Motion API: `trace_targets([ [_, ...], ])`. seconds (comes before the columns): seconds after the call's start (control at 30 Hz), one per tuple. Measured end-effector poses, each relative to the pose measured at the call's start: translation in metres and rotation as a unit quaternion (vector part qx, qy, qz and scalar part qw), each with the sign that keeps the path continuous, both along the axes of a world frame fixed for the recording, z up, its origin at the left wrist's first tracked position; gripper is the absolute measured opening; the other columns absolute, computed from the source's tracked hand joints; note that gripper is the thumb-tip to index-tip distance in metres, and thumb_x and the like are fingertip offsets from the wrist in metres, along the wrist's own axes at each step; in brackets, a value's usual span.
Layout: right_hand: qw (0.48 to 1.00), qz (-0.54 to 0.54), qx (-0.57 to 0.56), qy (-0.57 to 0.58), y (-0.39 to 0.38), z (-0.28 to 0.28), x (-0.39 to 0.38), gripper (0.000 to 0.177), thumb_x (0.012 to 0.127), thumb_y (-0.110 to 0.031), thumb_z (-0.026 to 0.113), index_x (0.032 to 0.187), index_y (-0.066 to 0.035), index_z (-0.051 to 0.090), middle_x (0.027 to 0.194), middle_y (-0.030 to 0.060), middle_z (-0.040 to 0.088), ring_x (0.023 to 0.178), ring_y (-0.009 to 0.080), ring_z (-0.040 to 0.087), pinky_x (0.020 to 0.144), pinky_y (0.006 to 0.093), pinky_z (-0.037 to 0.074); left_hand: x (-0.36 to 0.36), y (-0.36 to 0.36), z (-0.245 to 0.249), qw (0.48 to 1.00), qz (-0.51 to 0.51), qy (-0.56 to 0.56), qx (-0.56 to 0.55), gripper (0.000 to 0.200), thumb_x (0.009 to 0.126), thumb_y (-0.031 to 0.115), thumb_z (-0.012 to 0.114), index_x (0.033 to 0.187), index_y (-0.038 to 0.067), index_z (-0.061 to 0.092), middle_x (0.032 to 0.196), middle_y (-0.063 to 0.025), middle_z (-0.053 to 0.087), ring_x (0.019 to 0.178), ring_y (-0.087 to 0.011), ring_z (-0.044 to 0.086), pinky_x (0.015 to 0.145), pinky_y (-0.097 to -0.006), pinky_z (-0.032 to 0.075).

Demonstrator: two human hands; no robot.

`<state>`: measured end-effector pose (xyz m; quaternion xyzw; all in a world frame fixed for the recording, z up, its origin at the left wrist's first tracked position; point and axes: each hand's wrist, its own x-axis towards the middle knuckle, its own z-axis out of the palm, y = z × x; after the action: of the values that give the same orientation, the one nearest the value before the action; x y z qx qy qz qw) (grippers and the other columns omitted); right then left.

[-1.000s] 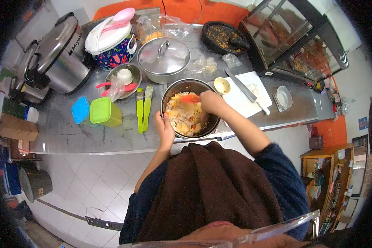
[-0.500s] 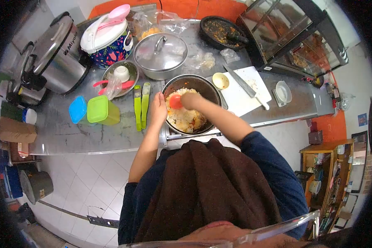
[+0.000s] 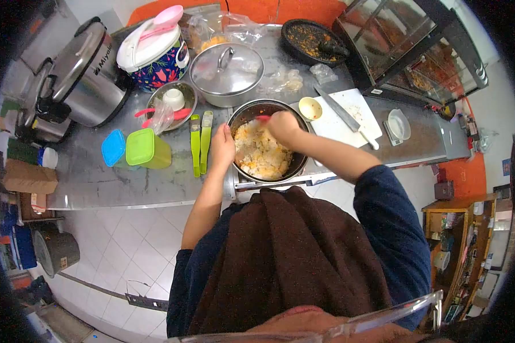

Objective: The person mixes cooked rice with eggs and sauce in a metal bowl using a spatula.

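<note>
A dark-lined pot [image 3: 299,162] stands at the counter's front edge, holding white rice [image 3: 261,153] mixed with orange bits. My left hand [image 3: 223,147] grips the pot's left rim, thumb up; its other fingers are partly hidden. Over the far right part of the pot, my right hand [image 3: 284,127] is closed around a red rice spoon [image 3: 262,118]. Most of that spoon is hidden behind the hand. Just right of the pot lie a small yellow bowl [image 3: 310,108] and a white cutting board [image 3: 349,108] with a large knife [image 3: 339,110] on it.
Behind the pot sits a lidded steel pot [image 3: 226,86]. Green-handled utensils [image 3: 195,146], green and blue-lidded containers [image 3: 149,150] and a metal bowl [image 3: 193,106] are to the left. A stone mortar [image 3: 303,46] and a glass cabinet [image 3: 406,51] stand at the back right.
My right hand has moved right and slightly away from me with the red rice spoon, whose head no longer shows fully. My left hand stays at the pot's rim. The view shifted slightly.
</note>
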<state>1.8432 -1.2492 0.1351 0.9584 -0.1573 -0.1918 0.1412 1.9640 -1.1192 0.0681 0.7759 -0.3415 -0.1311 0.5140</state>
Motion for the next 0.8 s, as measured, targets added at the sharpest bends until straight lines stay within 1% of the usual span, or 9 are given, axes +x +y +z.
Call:
trace_targets([
  [0.03,0.993,0.059,0.019,-0.096,0.005,-0.004,-0.002,0.013,0.068,-0.012,0.052,0.073,-0.009,0.064,0.073,0.0102,0.062,0.069,0.0223,0.061,0.052,0.0335,0.048,0.000,0.000,0.002,1.000,0.001,-0.002,-0.002,0.036,0.088,0.027,0.032,0.103,-0.001,0.049,0.093,-0.0228,0.055,0.088,-0.0377,0.052,0.075,-0.0402,0.041],
  [0.13,0.984,0.099,0.149,0.013,0.027,-0.003,-0.012,0.018,0.067,-0.017,0.051,0.067,-0.003,0.062,0.070,0.0133,0.061,0.066,0.0276,0.060,0.059,0.0377,0.048,-0.001,0.001,0.004,0.999,0.006,0.009,0.030,0.037,0.089,0.026,0.032,0.104,-0.004,0.047,0.097,-0.0212,0.055,0.092,-0.0329,0.052,0.078,-0.0351,0.040],
  [0.2,0.972,0.126,0.195,0.041,0.036,0.029,-0.029,0.019,0.067,-0.020,0.052,0.065,-0.003,0.061,0.067,0.0143,0.060,0.064,0.0281,0.060,0.058,0.0386,0.048,-0.001,0.001,-0.001,1.000,0.014,-0.013,0.006,0.037,0.088,0.028,0.032,0.103,-0.001,0.050,0.093,-0.0227,0.055,0.088,-0.0377,0.051,0.076,-0.0409,0.041],
  [0.3,0.979,0.134,0.135,0.078,0.014,0.040,-0.033,0.016,0.067,-0.017,0.053,0.065,-0.004,0.061,0.067,0.0137,0.060,0.065,0.0279,0.060,0.057,0.0387,0.047,0.000,-0.001,-0.003,0.999,-0.014,0.007,0.030,0.036,0.088,0.027,0.032,0.103,-0.001,0.050,0.094,-0.0220,0.055,0.089,-0.0375,0.051,0.077,-0.0407,0.041],
  [0.33,0.989,0.077,0.127,0.002,-0.001,0.012,-0.027,0.013,0.067,-0.015,0.053,0.065,-0.006,0.062,0.067,0.0124,0.060,0.065,0.0270,0.060,0.055,0.0372,0.048,-0.001,-0.001,-0.002,0.999,-0.019,0.005,0.033,0.036,0.088,0.027,0.032,0.103,-0.001,0.050,0.094,-0.0220,0.055,0.089,-0.0375,0.051,0.077,-0.0407,0.041],
  [0.5,0.993,0.114,0.014,-0.019,-0.010,0.021,-0.015,0.012,0.067,-0.013,0.053,0.066,-0.008,0.063,0.071,0.0090,0.062,0.065,0.0222,0.061,0.054,0.0333,0.048,-0.002,0.000,-0.008,1.000,0.008,-0.024,0.010,0.034,0.087,0.025,0.035,0.104,-0.001,0.050,0.094,-0.0214,0.056,0.088,-0.0367,0.052,0.077,-0.0403,0.041],
  [0.57,0.994,0.072,-0.003,0.088,0.004,0.015,-0.036,0.013,0.069,-0.015,0.054,0.072,-0.008,0.065,0.070,0.0084,0.062,0.068,0.0217,0.061,0.056,0.0341,0.047,-0.005,-0.001,-0.006,1.000,0.027,-0.011,0.010,0.033,0.087,0.025,0.036,0.102,-0.001,0.051,0.093,-0.0214,0.056,0.087,-0.0365,0.052,0.076,-0.0400,0.041],
  [0.77,0.938,0.116,0.257,0.202,0.020,-0.011,-0.043,0.019,0.071,-0.015,0.053,0.080,0.001,0.061,0.075,0.0143,0.061,0.068,0.0249,0.060,0.058,0.0359,0.046,-0.016,-0.001,0.003,0.997,0.068,-0.008,-0.020,0.030,0.086,0.023,0.037,0.096,-0.001,0.054,0.088,-0.0214,0.057,0.083,-0.0362,0.054,0.074,-0.0391,0.042],
  [0.8,0.927,-0.047,0.358,0.104,0.022,-0.015,-0.039,0.021,0.073,-0.016,0.051,0.080,0.001,0.060,0.072,0.0166,0.060,0.065,0.0249,0.059,0.057,0.0357,0.045,-0.016,-0.001,0.005,0.997,0.072,-0.017,-0.023,0.030,0.086,0.022,0.038,0.095,-0.001,0.054,0.086,-0.0216,0.057,0.082,-0.0363,0.054,0.073,-0.0391,0.042],
])
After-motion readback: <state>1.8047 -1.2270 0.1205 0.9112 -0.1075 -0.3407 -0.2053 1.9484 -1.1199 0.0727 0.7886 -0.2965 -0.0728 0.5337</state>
